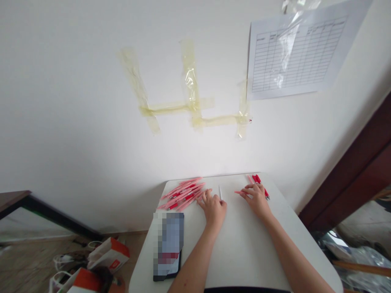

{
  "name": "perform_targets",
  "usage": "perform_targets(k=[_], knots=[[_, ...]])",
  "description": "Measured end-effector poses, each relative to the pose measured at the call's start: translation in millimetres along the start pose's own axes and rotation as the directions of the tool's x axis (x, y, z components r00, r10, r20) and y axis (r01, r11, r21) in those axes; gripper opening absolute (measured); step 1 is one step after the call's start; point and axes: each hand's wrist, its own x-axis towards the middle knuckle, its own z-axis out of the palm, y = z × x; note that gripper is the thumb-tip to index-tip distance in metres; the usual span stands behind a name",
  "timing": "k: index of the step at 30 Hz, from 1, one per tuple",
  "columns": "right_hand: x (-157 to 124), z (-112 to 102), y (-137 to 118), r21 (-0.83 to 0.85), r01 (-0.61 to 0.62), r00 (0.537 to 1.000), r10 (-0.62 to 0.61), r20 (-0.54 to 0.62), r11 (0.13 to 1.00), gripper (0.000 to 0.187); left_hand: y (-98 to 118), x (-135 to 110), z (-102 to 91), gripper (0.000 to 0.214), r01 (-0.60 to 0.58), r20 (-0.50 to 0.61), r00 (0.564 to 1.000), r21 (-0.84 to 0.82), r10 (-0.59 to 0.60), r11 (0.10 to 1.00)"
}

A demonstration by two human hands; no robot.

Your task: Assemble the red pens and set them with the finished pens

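Note:
On the white table, my left hand (214, 208) has its thumb and a finger closed at the lower end of a thin white rod (220, 192), which looks like a pen refill. Its other fingers reach to the right edge of a pile of pink and red pens (183, 193). My right hand (255, 198) pinches a pink pen piece (238, 192) that points left; part of it is hidden by the fingers. Just beyond that hand lie several red pens (258, 179), partly covered by it.
A phone (172, 240), its screen blurred out, lies at the table's (244, 252) left side. The wall (91, 122) meets the far edge, with tape and a printed sheet (293, 57) on it. Paper bags (110, 254) stand on the floor at left; dark wood (351, 171) is at right.

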Motion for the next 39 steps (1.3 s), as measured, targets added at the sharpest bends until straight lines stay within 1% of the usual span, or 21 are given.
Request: perform_targets(k=[13, 20, 26, 31, 35, 39], knots=[[-1, 0, 1, -0.004, -0.007, 1.000, 0.007, 0.009, 1.000, 0.043, -2, 1, -1.0, 0.009, -0.010, -0.006, 1.000, -0.012, 0.010, 1.000], [-1, 0, 0, 0.003, -0.018, 1.000, 0.018, 0.016, 1.000, 0.044, -2, -1, -1.5, 0.009, -0.023, -0.026, 0.999, -0.027, 0.022, 0.999], [0, -1, -2, -0.003, -0.015, 1.000, 0.015, 0.014, 1.000, 0.049, -4, 0, -3.8, 0.009, -0.024, -0.069, 0.997, -0.016, 0.023, 1.000], [0, -2, -3, -0.005, -0.027, 0.999, 0.027, 0.022, 1.000, 0.042, -15, 6, -7.7, 0.013, 0.018, -0.119, 0.993, 0.037, -0.013, 0.999], [-1, -3, -4, -0.010, -0.030, 0.999, 0.030, 0.026, 1.000, 0.034, -23, 13, -9.9, 0.014, 0.060, -0.083, 0.995, 0.048, -0.056, 0.997], [0, -3, -4, -0.008, -0.022, 1.000, 0.022, 0.021, 1.000, 0.034, -24, 16, -10.9, 0.016, 0.088, -0.054, 0.995, 0.050, -0.085, 0.995]])
